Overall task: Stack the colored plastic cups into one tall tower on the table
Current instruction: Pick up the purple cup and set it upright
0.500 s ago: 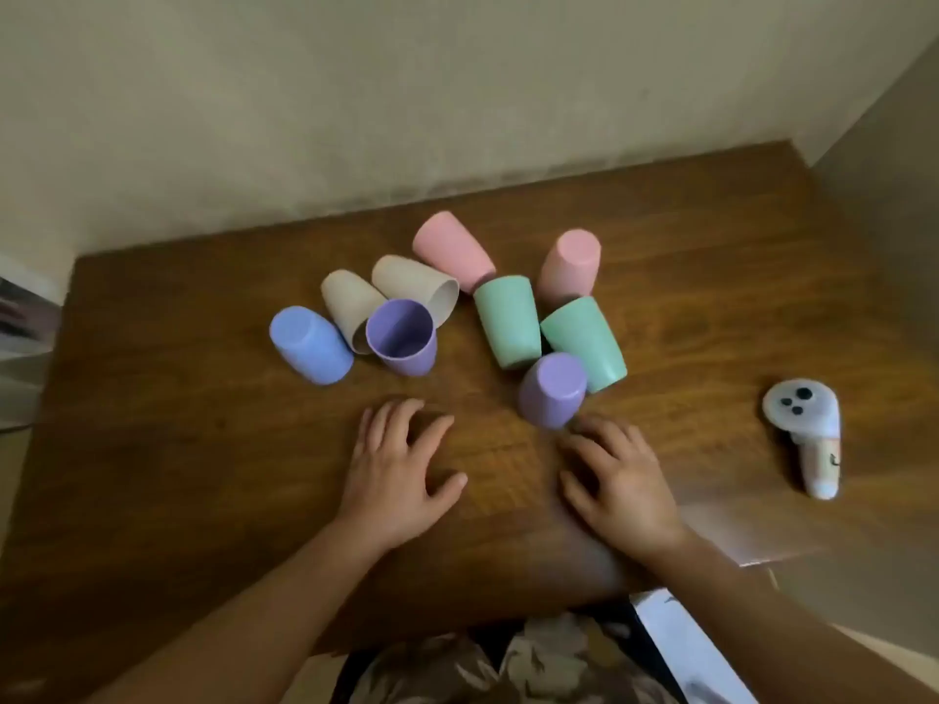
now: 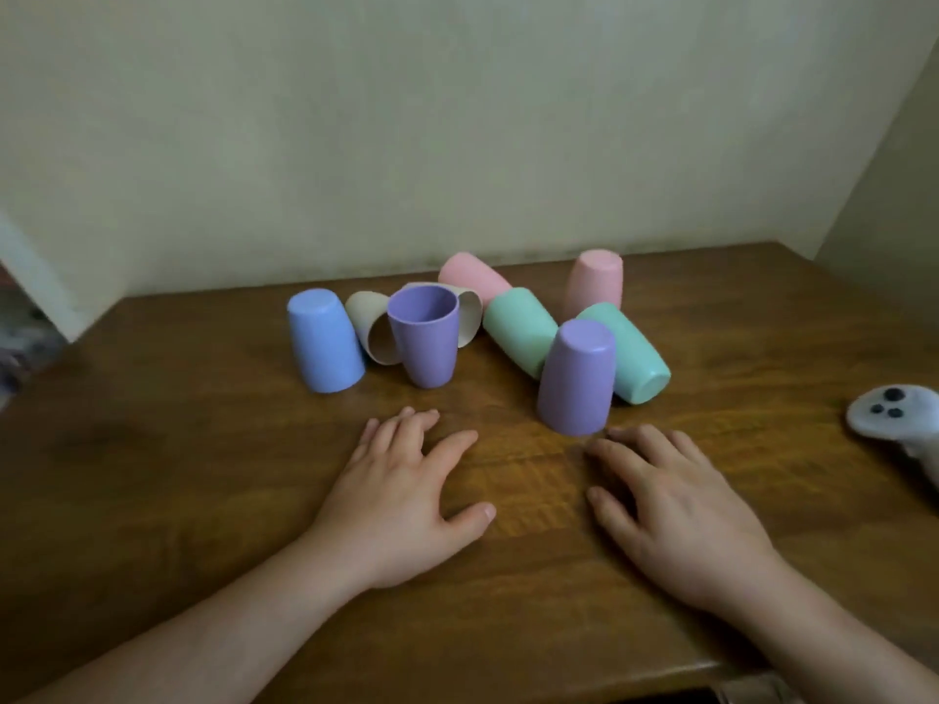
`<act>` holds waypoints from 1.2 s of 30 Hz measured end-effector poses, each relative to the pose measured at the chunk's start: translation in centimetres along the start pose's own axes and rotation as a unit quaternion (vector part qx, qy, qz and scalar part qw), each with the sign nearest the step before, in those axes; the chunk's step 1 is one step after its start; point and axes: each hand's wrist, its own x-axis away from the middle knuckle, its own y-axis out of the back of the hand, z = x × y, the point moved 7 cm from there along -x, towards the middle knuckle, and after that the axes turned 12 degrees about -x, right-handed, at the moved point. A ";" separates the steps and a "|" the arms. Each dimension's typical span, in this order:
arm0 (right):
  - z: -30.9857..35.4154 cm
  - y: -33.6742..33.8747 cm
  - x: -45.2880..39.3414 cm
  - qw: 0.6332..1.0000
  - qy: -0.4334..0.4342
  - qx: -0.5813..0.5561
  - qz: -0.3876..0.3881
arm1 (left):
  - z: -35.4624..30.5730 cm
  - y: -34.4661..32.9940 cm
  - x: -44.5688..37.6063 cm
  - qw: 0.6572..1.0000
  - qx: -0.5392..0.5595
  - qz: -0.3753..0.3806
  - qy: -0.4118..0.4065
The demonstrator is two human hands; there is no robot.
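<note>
Several pastel cups are scattered across the middle of the wooden table (image 2: 152,475). A blue cup (image 2: 325,348) stands upside down at the left. Beside it an open purple cup (image 2: 424,335) stands upright in front of two beige cups (image 2: 368,322) lying on their sides. Two green cups (image 2: 518,330) and a pink cup (image 2: 472,276) lie on their sides. Another pink cup (image 2: 594,284) and a purple cup (image 2: 576,378) stand upside down. My left hand (image 2: 401,495) and my right hand (image 2: 676,510) lie flat on the table, fingers apart, holding nothing.
A white game controller (image 2: 899,421) lies at the table's right edge. A pale wall runs along the table's far side and another along the right. The table's front edge is just below my wrists.
The camera has dropped to a lower, closer angle, so the cups are seen more from the side. Hands and cups stay where they were.
</note>
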 end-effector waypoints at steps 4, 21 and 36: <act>0.9 0.4 0.6 1.000 0.007 -0.003 -0.004 | 0.0 0.8 0.5 0.999 0.018 -0.028 -0.001; 5.9 -1.3 -0.9 0.983 0.165 -0.077 -0.025 | 1.2 1.2 1.2 0.981 0.090 -0.163 0.045; 5.0 -1.7 -2.4 0.983 0.141 -0.114 -0.033 | 4.4 11.5 -7.5 0.973 0.021 -0.193 0.127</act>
